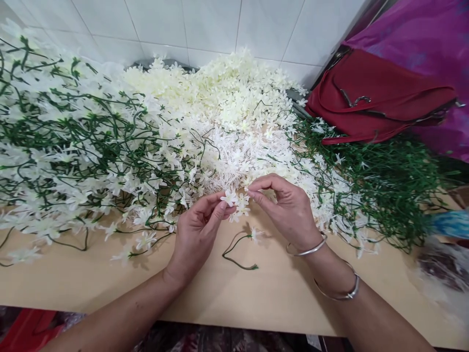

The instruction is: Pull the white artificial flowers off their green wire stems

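Note:
My left hand (pixel 198 230) pinches a small cluster of white artificial flowers (pixel 234 199) between thumb and fingers, just above the table. Beside it, my right hand (pixel 291 210) has thumb and forefinger closed at the cluster's right edge, on a small white petal piece (pixel 246 189). Two silver bangles are on the right wrist. Below the hands, a single green stem (pixel 234 259) with a thin white tuft (pixel 255 235) at its tip lies on the table. Behind the fingers spreads a heap of fine white stamen tufts (pixel 234 164).
Stemmed white flowers (pixel 91 146) pile up on the left. Loose cream blossoms (pixel 234 88) are heaped against the tiled wall (pixel 212 24). Green stems (pixel 388 186) lie to the right, below a red bag (pixel 377 93). The table's front edge (pixel 227 327) is near my forearms.

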Available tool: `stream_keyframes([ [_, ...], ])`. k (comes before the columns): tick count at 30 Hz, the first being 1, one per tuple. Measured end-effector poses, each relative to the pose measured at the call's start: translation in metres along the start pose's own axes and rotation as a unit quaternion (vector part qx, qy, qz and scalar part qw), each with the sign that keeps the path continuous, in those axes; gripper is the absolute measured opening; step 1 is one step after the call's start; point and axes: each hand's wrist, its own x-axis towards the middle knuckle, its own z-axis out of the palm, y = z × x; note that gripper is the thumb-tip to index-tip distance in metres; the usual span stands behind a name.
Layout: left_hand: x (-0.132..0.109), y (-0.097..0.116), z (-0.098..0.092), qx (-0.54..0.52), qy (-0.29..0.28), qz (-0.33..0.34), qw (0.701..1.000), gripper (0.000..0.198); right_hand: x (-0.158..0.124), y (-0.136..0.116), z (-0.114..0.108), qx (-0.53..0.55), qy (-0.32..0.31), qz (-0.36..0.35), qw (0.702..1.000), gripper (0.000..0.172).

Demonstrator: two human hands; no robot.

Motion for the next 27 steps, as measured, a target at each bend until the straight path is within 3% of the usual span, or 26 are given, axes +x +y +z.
stream_keyframes([
  [5,-0.001,0.001,-0.001,0.003,-0.004,-0.008,1.000,0.028,-0.004,-0.008,0.005,0.051,-0.024,0.008,0.998,0.010],
  [9,-0.001,0.000,-0.001,0.007,-0.009,-0.002,1.000,0.028,-0.009,-0.019,0.010,0.030,-0.058,0.018,0.998,0.010],
  [18,-0.004,0.000,-0.004,0.130,-0.034,0.028,0.991,0.024,-0.015,-0.027,0.024,-0.053,-0.009,0.057,0.997,0.018],
  [23,-0.004,-0.003,-0.005,0.129,-0.047,0.027,0.990,0.024,-0.020,-0.025,0.029,-0.058,0.013,0.058,0.997,0.016],
  [27,-0.003,-0.004,-0.004,0.140,-0.067,0.070,0.985,0.020,-0.019,-0.018,0.027,-0.047,0.013,0.083,0.995,0.022],
])
